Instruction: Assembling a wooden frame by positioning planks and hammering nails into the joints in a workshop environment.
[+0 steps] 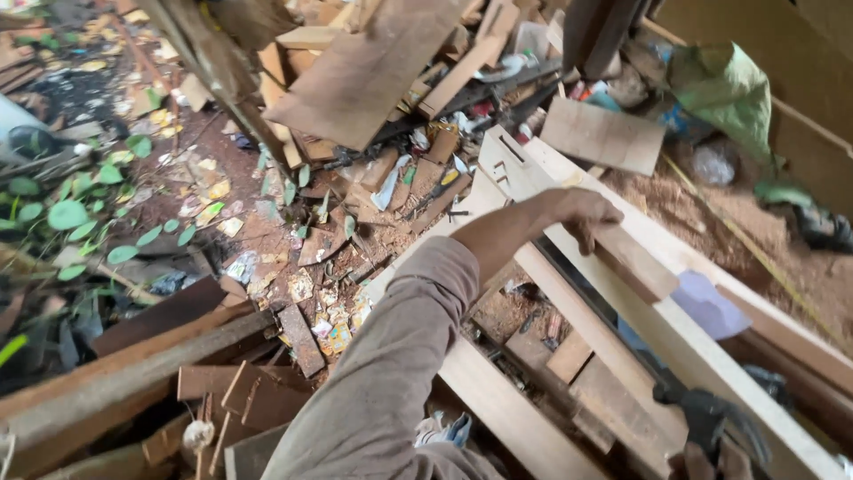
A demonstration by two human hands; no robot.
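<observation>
My left hand (582,213) reaches out from a grey-brown sleeve, its fingers curled over the end of a narrow brown wooden slat (626,258). The slat lies along a pale wooden frame (711,356) made of long light boards. At the bottom right edge only a sliver of my right hand (702,464) shows, wrapped around a dark tool (711,413) that rises over the frame. A pale lilac scrap (706,302) lies on the frame just beyond the slat.
Offcuts, planks and litter cover the dirt floor to the left, with a large brown board (364,71) leaning above. A flat square panel (604,133) lies in the sawdust. Green leaves (71,213) grow at far left, and a green cloth (724,89) lies at upper right.
</observation>
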